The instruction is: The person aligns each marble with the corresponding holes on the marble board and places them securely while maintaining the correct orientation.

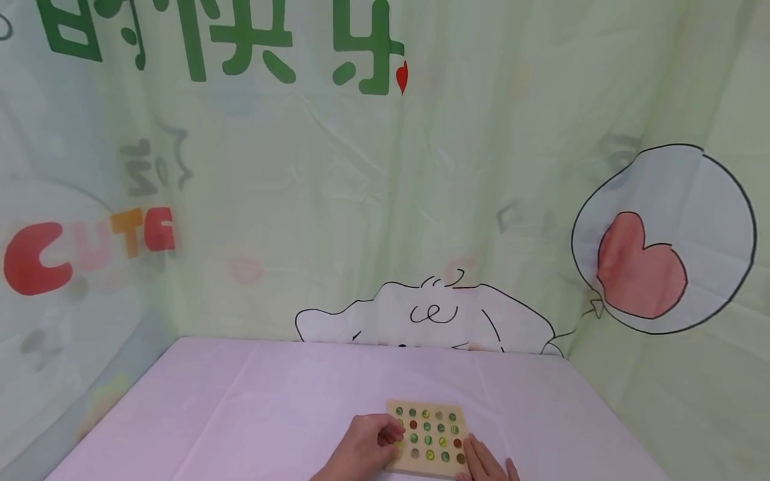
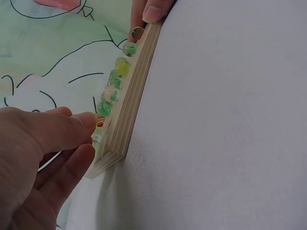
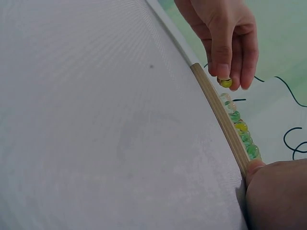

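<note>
A square wooden board (image 1: 422, 466) lies on the table with rows of glass marbles (image 1: 428, 440) seated in it, mostly green and yellow, a few reddish or clear. My left hand (image 1: 363, 444) is over the board's left side. In the right wrist view, a yellow marble (image 3: 226, 83) is pinched between its thumb and fingers, just above the board's edge. At the near right corner, my right hand (image 1: 484, 461) holds the board, thumb on the front edge and fingers along the right side. In the left wrist view, the marbles stand up above the board's rim.
A pale pink cloth covers the table (image 1: 252, 401). Behind and on both sides hangs a light green printed curtain (image 1: 271, 200) with a cartoon dog, a balloon and lettering. The board lies near the table's front, right of its middle.
</note>
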`<state>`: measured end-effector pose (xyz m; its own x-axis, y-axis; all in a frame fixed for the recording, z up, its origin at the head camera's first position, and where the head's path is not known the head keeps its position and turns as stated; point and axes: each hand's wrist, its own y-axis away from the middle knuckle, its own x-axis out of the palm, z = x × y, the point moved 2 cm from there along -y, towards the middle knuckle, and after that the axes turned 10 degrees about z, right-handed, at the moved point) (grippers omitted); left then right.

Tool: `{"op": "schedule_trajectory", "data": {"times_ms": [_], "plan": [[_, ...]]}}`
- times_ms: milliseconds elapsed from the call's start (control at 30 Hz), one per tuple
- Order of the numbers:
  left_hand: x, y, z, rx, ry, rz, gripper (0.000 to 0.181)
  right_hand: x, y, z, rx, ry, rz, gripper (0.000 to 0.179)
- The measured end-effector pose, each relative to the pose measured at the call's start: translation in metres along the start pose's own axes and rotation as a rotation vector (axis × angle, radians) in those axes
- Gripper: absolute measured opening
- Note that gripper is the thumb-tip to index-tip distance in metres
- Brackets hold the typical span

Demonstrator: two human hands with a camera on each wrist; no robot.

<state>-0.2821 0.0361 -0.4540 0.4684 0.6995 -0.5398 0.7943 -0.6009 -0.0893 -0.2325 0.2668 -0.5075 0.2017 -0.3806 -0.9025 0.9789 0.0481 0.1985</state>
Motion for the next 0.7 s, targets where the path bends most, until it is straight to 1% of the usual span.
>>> {"op": "schedule_trajectory", "data": {"times_ms": [100,200,300,433,567,700], "plan": [[0.002,-0.002,0.0,0.011,-0.019,0.006,0.022,-0.002,0.001,0.001,-0.001,-0.006,-0.006,0.112],[0.004,-0.004,0.0,0.008,-0.025,0.016,0.022,-0.004,0.001,0.001,-0.007,-0.019,-0.007,0.112],[0.005,-0.005,0.001,-0.003,-0.017,0.028,0.021,0.0,0.001,0.0,-0.004,-0.017,-0.015,0.112],[0.006,-0.006,-0.001,-0.001,-0.032,0.037,0.021,0.004,-0.001,-0.002,0.0,-0.014,-0.033,0.114],[0.005,-0.005,-0.003,-0.003,-0.047,0.043,0.021,0.009,-0.003,-0.005,0.014,-0.018,-0.034,0.114],[0.004,-0.003,-0.003,-0.006,-0.04,0.046,0.021,0.013,-0.004,-0.007,0.025,-0.011,-0.047,0.111]]}}
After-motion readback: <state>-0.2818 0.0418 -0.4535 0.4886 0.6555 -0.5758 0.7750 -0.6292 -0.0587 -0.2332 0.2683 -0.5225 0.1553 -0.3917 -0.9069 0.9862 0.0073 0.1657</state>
